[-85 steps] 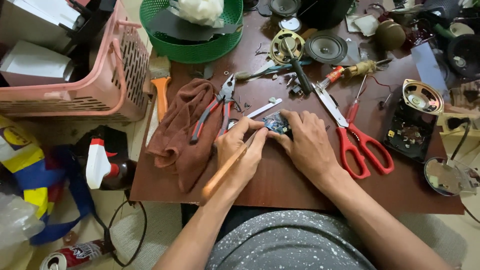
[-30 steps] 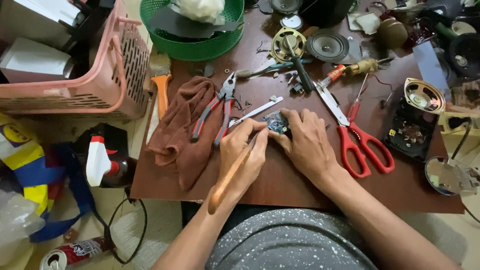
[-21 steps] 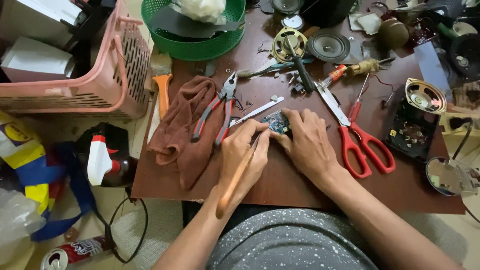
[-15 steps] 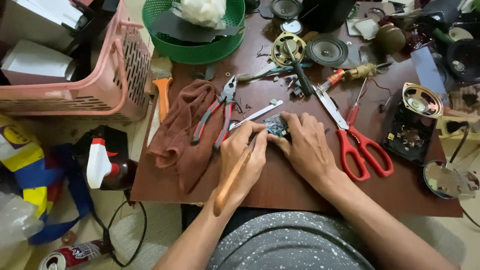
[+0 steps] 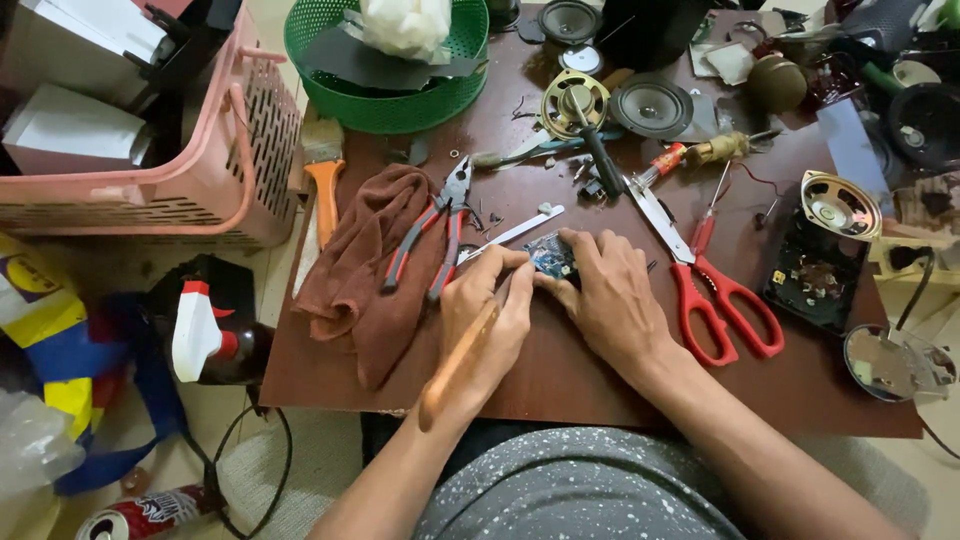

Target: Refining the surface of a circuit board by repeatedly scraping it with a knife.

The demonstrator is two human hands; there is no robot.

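Both hands meet near the middle of the table [image 5: 600, 385]. The left hand [image 5: 487, 320] is closed around a wooden-handled tool [image 5: 462, 362], its tip aimed at a small circuit board [image 5: 550, 256]. The right hand [image 5: 610, 300] presses the board flat, fingers curled over it. Pliers [image 5: 435, 228] lie on a brown cloth [image 5: 360, 275] just left; red scissors [image 5: 705, 290] lie right.

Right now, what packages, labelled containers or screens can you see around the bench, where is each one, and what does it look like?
Drink can: floor, bottom left, lying on its side, red with white and black print.
Spray bottle: left of the table edge, dark body, white and red trigger head.
Bag or package: far left floor, yellow and blue.
White boxes: inside the pink basket, plain.
No screens visible.
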